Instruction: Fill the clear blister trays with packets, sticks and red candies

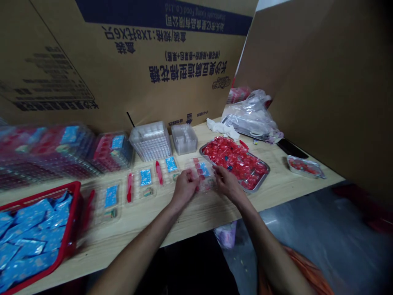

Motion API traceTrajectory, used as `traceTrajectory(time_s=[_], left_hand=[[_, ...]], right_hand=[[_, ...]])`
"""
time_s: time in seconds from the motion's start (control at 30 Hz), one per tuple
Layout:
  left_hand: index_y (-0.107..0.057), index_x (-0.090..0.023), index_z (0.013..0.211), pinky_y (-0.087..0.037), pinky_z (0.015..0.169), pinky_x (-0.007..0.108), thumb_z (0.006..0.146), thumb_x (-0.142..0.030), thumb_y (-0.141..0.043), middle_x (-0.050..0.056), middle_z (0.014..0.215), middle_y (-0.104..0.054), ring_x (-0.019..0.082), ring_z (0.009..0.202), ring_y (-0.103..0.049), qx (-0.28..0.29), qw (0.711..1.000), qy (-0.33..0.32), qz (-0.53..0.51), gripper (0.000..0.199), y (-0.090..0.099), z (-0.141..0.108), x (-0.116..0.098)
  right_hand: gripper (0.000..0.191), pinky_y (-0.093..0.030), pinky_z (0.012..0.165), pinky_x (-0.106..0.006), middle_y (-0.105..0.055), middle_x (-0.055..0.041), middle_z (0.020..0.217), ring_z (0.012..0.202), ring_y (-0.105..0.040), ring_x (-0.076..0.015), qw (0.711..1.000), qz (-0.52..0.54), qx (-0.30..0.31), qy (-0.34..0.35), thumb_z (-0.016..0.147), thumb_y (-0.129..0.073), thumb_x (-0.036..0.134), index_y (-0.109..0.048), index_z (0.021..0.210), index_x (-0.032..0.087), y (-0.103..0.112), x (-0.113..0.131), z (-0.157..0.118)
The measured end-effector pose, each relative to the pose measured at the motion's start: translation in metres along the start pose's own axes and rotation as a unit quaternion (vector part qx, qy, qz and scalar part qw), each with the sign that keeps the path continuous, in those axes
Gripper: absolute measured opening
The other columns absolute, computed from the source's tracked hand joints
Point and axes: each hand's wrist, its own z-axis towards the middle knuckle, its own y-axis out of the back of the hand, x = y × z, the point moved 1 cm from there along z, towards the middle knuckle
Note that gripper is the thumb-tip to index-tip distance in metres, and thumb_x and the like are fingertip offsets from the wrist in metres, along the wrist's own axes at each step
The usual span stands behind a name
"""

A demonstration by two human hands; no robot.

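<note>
- Bent fingers and thumb of the left hand pinch the left side of a clear plastic compartment tray.
- Fingertips of the right hand are drawn together at that tray's right edge; blur hides whether they pinch it, so I cannot tell.
- The held tray sits between the two hands, over the pale wooden table, with red pieces and a blue packet in it.
- Just beyond the right hand is a shallow metal tray heaped with red wrapped pieces.
- Left of the left hand, three similar clear plastic trays lie in a slanting row, each with a blue packet and a pinkish-red stick.
- Farther left, near the table's front edge, a red plastic basket holds many blue packets.
- Behind the row stand a tall stack of clear trays and, beside it, a lower clear plastic stack.
- A printed brown cardboard panel rises behind them.
</note>
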Motion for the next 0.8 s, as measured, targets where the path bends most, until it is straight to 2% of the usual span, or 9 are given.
traceTrajectory(time_s=[0.13,0.23,0.3,0.4,0.47,0.53,0.63,0.7,0.8], left_hand=[[-0.064,-0.015,0.104,-0.047,0.068,0.025,0.077,-0.033,-0.074,0.001,0.08,-0.069,0.015,0.073,-0.064,0.016,0.997,-0.068,-0.04,0.034,0.024,-0.02,-0.016],[-0.066,-0.018,0.092,-0.047,0.07,0.024,0.086,-0.029,-0.067,0.0,0.081,-0.069,0.013,0.075,-0.063,0.001,0.981,-0.18,0.077,0.013,0.063,-0.052,-0.027],[-0.068,-0.019,0.09,-0.047,0.074,0.025,0.09,-0.02,-0.063,0.001,0.087,-0.071,0.014,0.08,-0.065,0.002,0.939,-0.282,0.198,0.005,0.09,-0.074,-0.024],[-0.069,-0.019,0.098,-0.048,0.084,0.029,0.09,-0.006,-0.057,0.006,0.104,-0.074,0.016,0.093,-0.067,0.032,0.835,-0.436,0.334,0.02,0.123,-0.097,-0.004],[-0.069,-0.019,0.103,-0.049,0.084,0.03,0.088,-0.001,-0.053,0.009,0.111,-0.073,0.018,0.098,-0.067,0.043,0.788,-0.472,0.394,0.029,0.137,-0.103,0.014],[-0.07,-0.019,0.109,-0.05,0.084,0.031,0.085,0.003,-0.048,0.011,0.116,-0.071,0.019,0.104,-0.066,0.051,0.771,-0.462,0.435,0.039,0.144,-0.106,0.027],[-0.068,-0.02,0.119,-0.05,0.089,0.037,0.083,0.004,-0.044,0.013,0.126,-0.067,0.023,0.115,-0.062,0.035,0.801,-0.413,0.432,0.049,0.146,-0.11,0.028],[-0.069,-0.02,0.117,-0.049,0.091,0.037,0.086,-0.002,-0.045,0.012,0.123,-0.067,0.023,0.113,-0.062,-0.015,0.86,-0.348,0.372,0.042,0.14,-0.115,0.02],[-0.07,-0.019,0.109,-0.051,0.082,0.031,0.093,-0.022,-0.052,0.008,0.104,-0.07,0.019,0.095,-0.066,-0.075,0.962,-0.179,0.191,0.024,0.12,-0.12,0.009]], right_hand=[[0.04,-0.053,0.084,-0.037,-0.072,-0.0099,0.107,0.095,-0.069,-0.0218,0.993,0.113,-0.032,-0.02,0.091,-0.044,0.017,-0.054,0.13,0.018,0.013,-0.007,-0.002],[0.035,-0.052,0.081,-0.036,-0.071,-0.0096,0.101,0.092,-0.067,-0.0221,0.997,0.079,-0.014,-0.011,0.09,-0.044,0.015,-0.059,0.122,0.017,0.021,-0.01,-0.008],[0.033,-0.051,0.081,-0.034,-0.068,-0.011,0.1,0.091,-0.065,-0.0219,0.999,0.024,0.013,0.026,0.089,-0.045,0.012,-0.062,0.117,0.014,0.021,-0.006,-0.016],[0.037,-0.047,0.086,-0.034,-0.063,-0.0126,0.104,0.096,-0.06,-0.0223,0.991,-0.057,0.066,0.104,0.087,-0.047,0.01,-0.061,0.121,0.013,0.015,0.01,-0.028],[0.037,-0.045,0.086,-0.036,-0.061,-0.013,0.104,0.097,-0.057,-0.0248,0.976,-0.134,0.102,0.136,0.087,-0.051,0.01,-0.061,0.122,0.015,0.011,0.021,-0.032],[0.029,-0.042,0.084,-0.038,-0.06,-0.0135,0.102,0.095,-0.055,-0.0269,0.958,-0.21,0.129,0.146,0.088,-0.051,0.011,-0.065,0.113,0.015,0.009,0.03,-0.033],[0.019,-0.041,0.081,-0.039,-0.06,-0.0153,0.098,0.092,-0.055,-0.0279,0.95,-0.244,0.13,0.142,0.091,-0.048,0.012,-0.066,0.096,0.013,0.007,0.036,-0.03],[0.016,-0.041,0.08,-0.038,-0.061,-0.0149,0.094,0.09,-0.056,-0.0265,0.966,-0.183,0.109,0.144,0.092,-0.048,0.013,-0.064,0.092,0.013,0.001,0.041,-0.028],[0.012,-0.044,0.07,-0.03,-0.064,-0.0085,0.084,0.077,-0.059,-0.0199,0.982,0.006,0.134,0.132,0.093,-0.049,0.018,-0.061,0.093,0.015,-0.022,0.06,-0.035]])
